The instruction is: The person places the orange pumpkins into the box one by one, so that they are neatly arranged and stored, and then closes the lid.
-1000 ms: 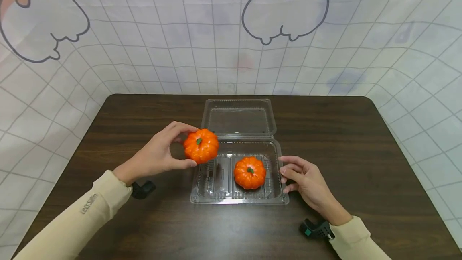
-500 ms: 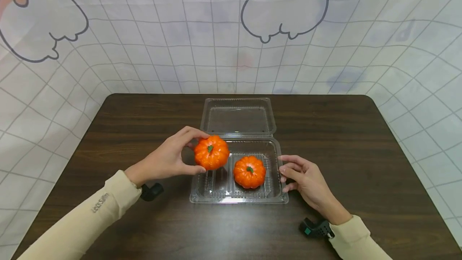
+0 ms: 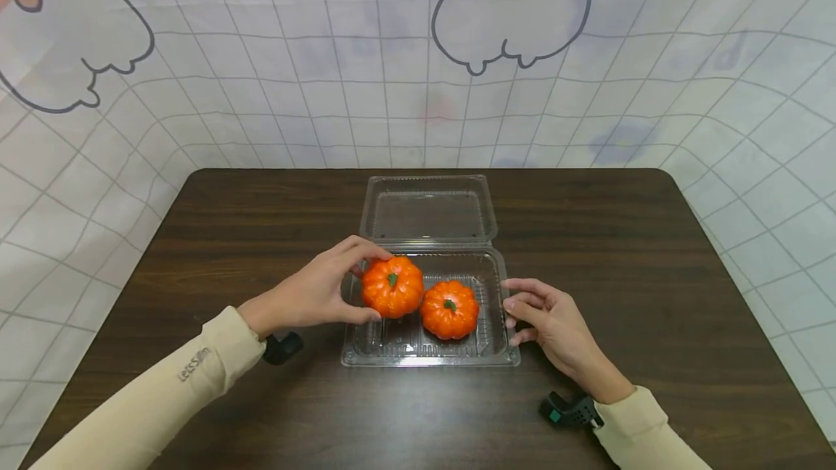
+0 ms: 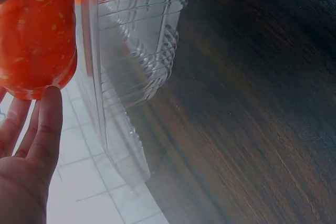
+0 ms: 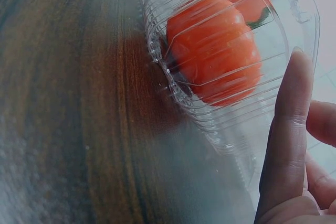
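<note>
Sleeves [image 3: 150,401] come in at the bottom left and bottom right of the frame. Slow and soft seems best: bring the held pumpkin [image 3: 393,292] straight down, and don't bump the other pumpkin [image 3: 451,319]. The right hand [image 3: 558,328] can help the clear box [image 3: 431,362] stay put. That hand is loose, its fingers a bit bent, with tips at the box's right edge; I can't tell how hard it presses. The left hand [image 3: 320,292], left of the middle, is spread as wide as the held pumpkin and grips it, thumb near, fingers far. The held pumpkin is over the left part of the box and looks higher than the rim. The other pumpkin sits inside, on the right. Farther back, the lid [image 3: 427,216] is folded back over the dark table [image 3: 588,231]. A white sheet [image 3: 366,93] with lines and drawings fills the top.
</note>
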Demonstrator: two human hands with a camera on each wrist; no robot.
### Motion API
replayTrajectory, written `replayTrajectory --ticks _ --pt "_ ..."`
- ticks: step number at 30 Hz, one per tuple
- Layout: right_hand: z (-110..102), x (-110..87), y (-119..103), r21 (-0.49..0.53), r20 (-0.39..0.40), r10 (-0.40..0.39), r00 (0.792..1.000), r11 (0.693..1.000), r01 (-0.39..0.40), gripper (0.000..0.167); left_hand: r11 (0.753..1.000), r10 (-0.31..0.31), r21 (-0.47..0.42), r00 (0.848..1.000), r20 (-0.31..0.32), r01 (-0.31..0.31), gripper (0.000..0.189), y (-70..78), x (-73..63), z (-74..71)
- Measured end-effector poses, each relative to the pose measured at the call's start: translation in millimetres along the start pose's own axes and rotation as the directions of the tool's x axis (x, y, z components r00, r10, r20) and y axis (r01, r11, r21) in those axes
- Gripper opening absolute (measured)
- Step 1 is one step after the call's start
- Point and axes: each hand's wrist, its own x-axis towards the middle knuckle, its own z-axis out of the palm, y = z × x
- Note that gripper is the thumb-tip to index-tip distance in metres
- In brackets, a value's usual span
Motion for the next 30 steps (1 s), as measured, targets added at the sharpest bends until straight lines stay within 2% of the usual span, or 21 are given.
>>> replayTrajectory --ticks 7,15,30 --pt "-0.2 0.3 0.5 0.0 0.007 -0.007 1.0 1.0 0.007 0.033 1.0 -0.011 0.014 0.999 0.039 0.011 0.074 -0.2 1.3 4.2" --pt "0.1 0.0 -0.4 -0.007 0.006 -0.01 1.0 1.0 0.01 0.035 0.998 0.031 0.056 0.998 0.061 -0.034 0.07 -0.9 1.9 6.1" --pt "-0.1 -1.2 0.1 -0.014 0.001 -0.002 1.0 1.0 0.002 0.037 0.996 -0.007 0.086 0.991 0.136 -0.005 0.069 -0.9 6.1 8.1"
